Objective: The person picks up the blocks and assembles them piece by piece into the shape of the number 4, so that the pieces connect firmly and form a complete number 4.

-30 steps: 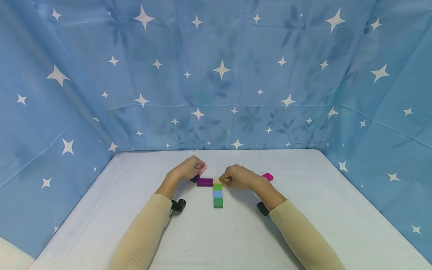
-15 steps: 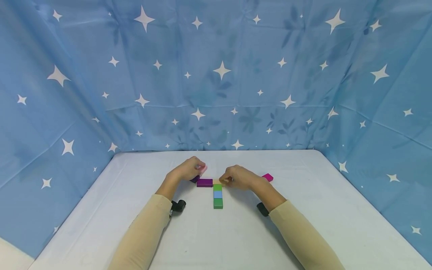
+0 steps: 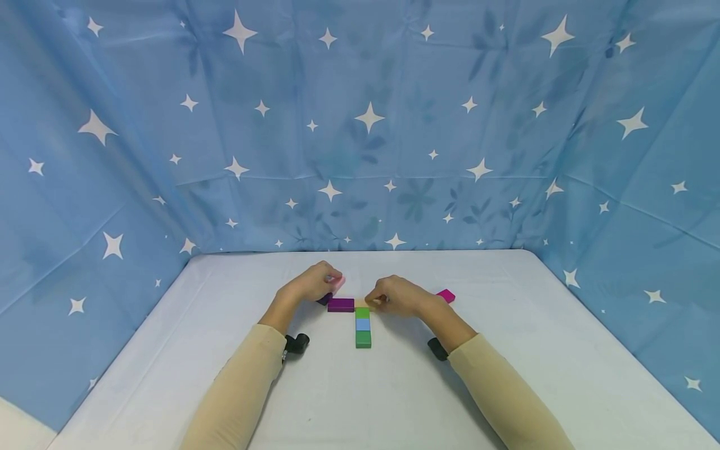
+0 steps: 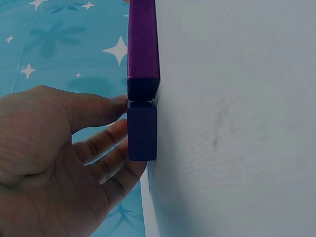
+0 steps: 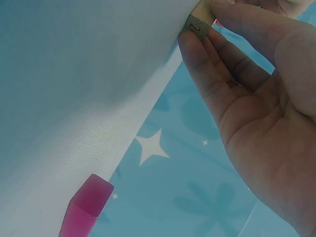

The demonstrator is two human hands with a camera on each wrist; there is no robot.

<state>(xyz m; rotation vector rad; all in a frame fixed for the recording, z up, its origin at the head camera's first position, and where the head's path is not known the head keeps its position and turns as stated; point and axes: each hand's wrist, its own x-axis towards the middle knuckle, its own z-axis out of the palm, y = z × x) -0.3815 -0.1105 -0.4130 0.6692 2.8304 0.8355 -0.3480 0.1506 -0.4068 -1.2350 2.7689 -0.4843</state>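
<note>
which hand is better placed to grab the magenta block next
Probably the right hand: the magenta block lies near its wrist, while the left hand is farther off. It would first need to release the tan block.

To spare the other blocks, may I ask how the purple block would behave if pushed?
Its flat faces suggest the purple block would slide rather than roll. Its straight edges hint at stiffness. Pushed endways, it may nudge the dark block close by its end.
</note>
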